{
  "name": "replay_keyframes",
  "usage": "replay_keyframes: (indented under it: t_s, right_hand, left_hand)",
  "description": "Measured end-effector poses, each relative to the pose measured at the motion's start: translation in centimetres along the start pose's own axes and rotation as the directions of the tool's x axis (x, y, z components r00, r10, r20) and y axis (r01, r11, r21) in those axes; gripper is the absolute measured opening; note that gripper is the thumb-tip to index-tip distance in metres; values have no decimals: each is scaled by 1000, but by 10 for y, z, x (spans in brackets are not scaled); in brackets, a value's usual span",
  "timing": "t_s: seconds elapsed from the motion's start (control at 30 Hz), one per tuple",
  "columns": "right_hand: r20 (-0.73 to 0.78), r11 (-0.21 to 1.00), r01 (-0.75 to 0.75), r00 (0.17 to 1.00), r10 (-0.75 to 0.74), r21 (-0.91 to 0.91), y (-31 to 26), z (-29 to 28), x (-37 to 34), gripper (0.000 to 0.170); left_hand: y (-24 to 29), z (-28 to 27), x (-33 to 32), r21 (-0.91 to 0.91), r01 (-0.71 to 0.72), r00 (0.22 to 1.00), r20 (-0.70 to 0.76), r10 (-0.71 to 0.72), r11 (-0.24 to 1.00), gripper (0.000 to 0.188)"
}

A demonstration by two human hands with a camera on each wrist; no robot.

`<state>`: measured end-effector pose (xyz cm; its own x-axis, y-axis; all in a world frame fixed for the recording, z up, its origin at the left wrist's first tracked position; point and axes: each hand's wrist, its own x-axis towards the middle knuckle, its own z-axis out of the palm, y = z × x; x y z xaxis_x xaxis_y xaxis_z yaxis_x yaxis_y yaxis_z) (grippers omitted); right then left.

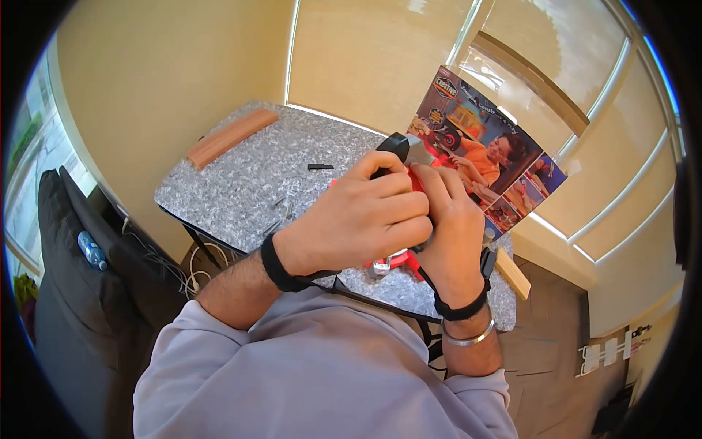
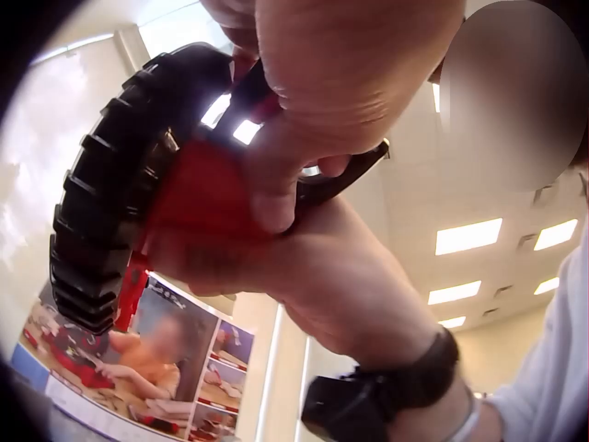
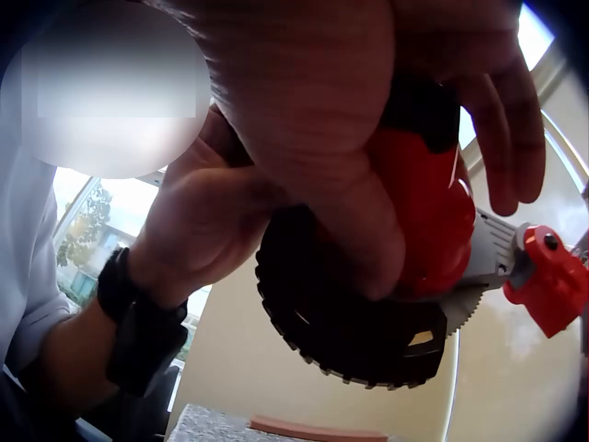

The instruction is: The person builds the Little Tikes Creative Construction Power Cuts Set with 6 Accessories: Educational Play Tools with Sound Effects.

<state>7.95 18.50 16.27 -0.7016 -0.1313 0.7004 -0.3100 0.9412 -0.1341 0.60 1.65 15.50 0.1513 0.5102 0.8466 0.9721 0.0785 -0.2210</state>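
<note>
Both hands grip one red and black toy tool with a ribbed black rim [image 2: 101, 184], a red body [image 3: 442, 216] and a toothed grey blade [image 3: 463, 308]. In the head view my left hand [image 1: 365, 212] lies over it with curled fingers, and my right hand [image 1: 453, 230] holds its other side. The left wrist view shows the left thumb pressed on the red housing [image 2: 202, 193]. In the right wrist view the right thumb lies against the body, while two fingers hang off it. A grey arm with a red bracket [image 3: 552, 281] sticks out. The palms hide much of the tool.
A printed box [image 1: 482, 157] stands behind the hands. On the speckled table [image 1: 241, 168] lie a reddish plank [image 1: 232, 137], a small black piece [image 1: 320, 167] and thin loose pieces [image 1: 274, 219]. Red parts [image 1: 409, 260] sit below the hands; a pale wood block [image 1: 513, 274] is at right.
</note>
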Motion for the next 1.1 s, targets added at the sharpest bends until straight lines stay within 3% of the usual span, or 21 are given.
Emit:
replay_keyframes:
  t_s: [0.17, 0.27, 0.33, 0.37, 0.43, 0.47, 0.53, 0.57, 0.6, 0.67, 0.73, 0.77, 0.8, 0.87, 0.9, 0.93, 1.0, 1.03, 1.07, 1.1]
  right_hand:
    - [-21, 1000, 19, 1000, -19, 8, 12, 6, -8, 60]
    - [59, 1000, -17, 998, 17, -1, 17, 1, -6, 55]
    - [109, 988, 57, 991, -73, 143, 28, 0, -1, 48]
    - [154, 974, -28, 988, -7, 223, 33, -3, 1, 46]
    - [243, 894, -237, 958, 151, 380, 51, -5, 6, 46]
    - [249, 833, -293, 949, 194, 469, 50, -13, 13, 44]
    - [187, 748, -293, 956, 227, 595, 67, -17, 23, 41]
    - [188, 747, -297, 955, 229, 595, 69, -22, 27, 41]
    - [204, 696, -361, 931, 301, 620, 69, -30, 31, 35]
    - [223, 640, -420, 902, 368, 643, 82, -35, 36, 30]
    - [362, 533, -550, 832, 421, 643, 109, -30, 38, 28]
    - [396, 528, -552, 833, 387, 646, 110, -30, 41, 36]
    - [396, 531, -550, 834, 384, 644, 118, -25, 44, 36]
    - [438, 604, -514, 853, 284, 609, 127, -13, 52, 37]
    - [358, 541, -387, 919, 163, 747, 120, -7, 53, 36]
    - [365, 543, -388, 918, 155, 744, 132, -2, 55, 36]
    - [494, 531, -546, 832, 253, 648, 180, 15, 56, 33]
    - [520, 501, -543, 830, 202, 673, 179, 17, 59, 35]
    - [524, 508, -543, 829, 196, 669, 178, 19, 59, 35]
    - [495, 489, -512, 851, 175, 706, 176, 23, 57, 36]
  left_hand:
    - [2, 10, -3, -28, -24, 999, 30, 25, 999, 10]
    - [0, 12, -3, -73, -2, 1000, 26, 4, 997, 7]
    - [-6, 11, -2, -108, 45, 998, 45, -40, 993, 23]
    - [-9, 8, -1, -112, 46, 998, 48, -40, 993, 23]
    - [-14, 0, 2, -328, 272, 942, -100, -320, 905, 57]
    - [-22, -2, -2, -330, 273, 942, -96, -320, 904, 57]
    - [-46, -3, -14, -475, 453, 851, -23, -525, 755, 88]
    - [-61, -3, -19, -536, 524, 820, 107, -562, 662, 87]
    - [-73, 1, -22, -537, 525, 819, 109, -563, 660, 87]
    - [-93, 12, -29, -432, 691, 723, 392, -569, 580, 90]
    - [-102, 31, -29, -451, 694, 720, 440, -537, 561, 89]
    - [-106, 41, -27, -469, 698, 716, 487, -500, 541, 90]
    - [-110, 50, -26, -471, 697, 717, 483, -503, 541, 90]
    - [-118, 67, -24, -388, 614, 766, 502, -400, 688, 88]
    - [-122, 75, -23, -378, 598, 782, 469, -410, 707, 80]
    - [-126, 80, -24, -377, 602, 780, 463, -420, 704, 80]
    - [-137, 91, -29, -355, 664, 738, 458, -497, 659, 74]
    - [-140, 95, -31, -354, 602, 793, 373, -482, 716, 66]
    - [-144, 99, -33, -355, 604, 792, 364, -489, 714, 66]
    - [-147, 103, -35, -310, 663, 735, 439, -516, 681, 62]
